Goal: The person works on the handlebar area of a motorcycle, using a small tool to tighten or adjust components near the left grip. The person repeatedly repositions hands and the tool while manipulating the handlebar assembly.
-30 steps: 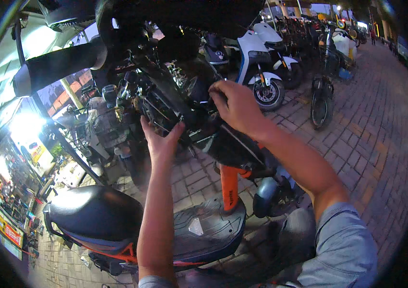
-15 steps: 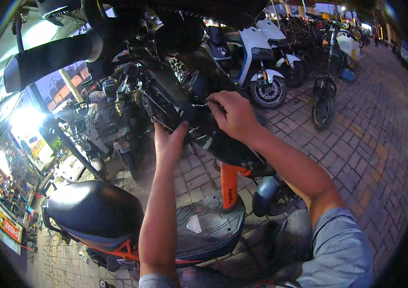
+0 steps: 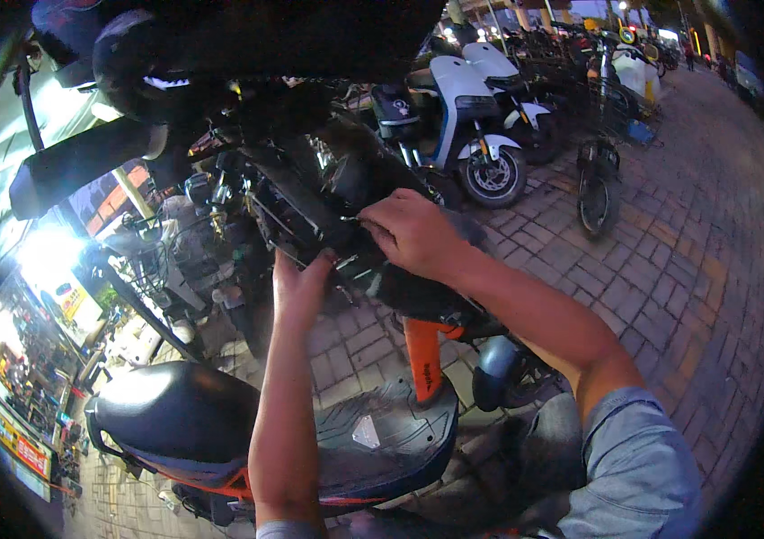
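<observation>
At nine o'clock you have a brightly lit shopfront full of small goods, glaring white near its top. Toward seven o'clock sits the glossy black scooter seat, and next to it the dark ribbed footboard with an orange trim line, all standing on grey brick paving that runs out to three o'clock. It is dusk, outdoors, on a street.

Your left hand comes up near the centre, its forearm rising from six o'clock. Its fingers press up against the lower edge of the black opened front panel of the scooter, curled lightly onto it; whether they pinch anything you cannot tell. That panel sits just above centre, toward twelve o'clock. Its long axis runs on a slant from eleven o'clock down to five o'clock, the upper end pointing at the black handlebar grip at ten o'clock, the lower end pointing at the orange steering column.

Your right hand lies just right of centre on the same panel, knuckles up, fingers bent and closed on a thin light-coloured piece at the panel's edge; it is too small to name.

Further right, at one o'clock, a white scooter is parked, with a dark bicycle at two o'clock and more parked bikes behind.
</observation>
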The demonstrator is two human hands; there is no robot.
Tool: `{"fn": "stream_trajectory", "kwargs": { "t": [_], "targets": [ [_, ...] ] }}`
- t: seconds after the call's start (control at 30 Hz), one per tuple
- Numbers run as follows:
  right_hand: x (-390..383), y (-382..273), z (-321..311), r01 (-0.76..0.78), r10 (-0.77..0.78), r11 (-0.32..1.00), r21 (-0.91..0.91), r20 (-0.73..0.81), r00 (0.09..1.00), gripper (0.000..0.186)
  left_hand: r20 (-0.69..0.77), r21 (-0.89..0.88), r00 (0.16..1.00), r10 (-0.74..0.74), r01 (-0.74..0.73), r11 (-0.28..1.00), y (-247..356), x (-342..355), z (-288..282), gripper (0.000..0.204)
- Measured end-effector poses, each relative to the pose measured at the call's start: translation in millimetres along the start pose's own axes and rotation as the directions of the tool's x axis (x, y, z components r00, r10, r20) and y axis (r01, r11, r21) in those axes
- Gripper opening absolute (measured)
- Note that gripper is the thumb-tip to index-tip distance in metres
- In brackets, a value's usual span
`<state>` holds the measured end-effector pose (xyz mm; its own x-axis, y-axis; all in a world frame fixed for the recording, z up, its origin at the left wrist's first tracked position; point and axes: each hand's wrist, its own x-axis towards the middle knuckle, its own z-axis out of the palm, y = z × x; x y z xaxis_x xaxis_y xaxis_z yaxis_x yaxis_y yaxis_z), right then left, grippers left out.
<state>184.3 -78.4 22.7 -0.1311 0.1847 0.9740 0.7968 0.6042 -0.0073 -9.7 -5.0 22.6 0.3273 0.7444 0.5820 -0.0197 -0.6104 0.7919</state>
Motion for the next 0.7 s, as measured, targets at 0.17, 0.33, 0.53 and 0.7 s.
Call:
{"fn": "stream_trajectory", "kwargs": {
  "t": [0.17,0.33,0.53,0.7],
  "targets": [
    [-3.5,5.1,-2.4,0.139,-0.132,0.988,-0.068,0.099,0.986,0.019,-0.037,-0.076,0.998,-0.052,0.049,0.996,-3.6,-4.2,3.8,0.052],
    [-6.6,5.9,-4.9,0.27,-0.249,0.955,-0.121,0.166,0.954,0.019,-0.013,-0.13,0.999,-0.032,0.03,0.991,-4.8,-5.3,4.1,0.054],
    [0.7,9.1,-7.2,0.365,-0.336,0.927,-0.089,0.239,0.911,0.014,-0.009,-0.114,0.999,-0.036,0.035,0.993,-8.0,-4.9,3.1,0.054],
    [5.0,3.4,-13.9,0.516,-0.423,0.825,-0.23,0.355,0.834,0.026,-0.015,-0.098,0.999,-0.042,0.041,0.994,-5.3,-5.3,2.9,0.053]
  ]
}}
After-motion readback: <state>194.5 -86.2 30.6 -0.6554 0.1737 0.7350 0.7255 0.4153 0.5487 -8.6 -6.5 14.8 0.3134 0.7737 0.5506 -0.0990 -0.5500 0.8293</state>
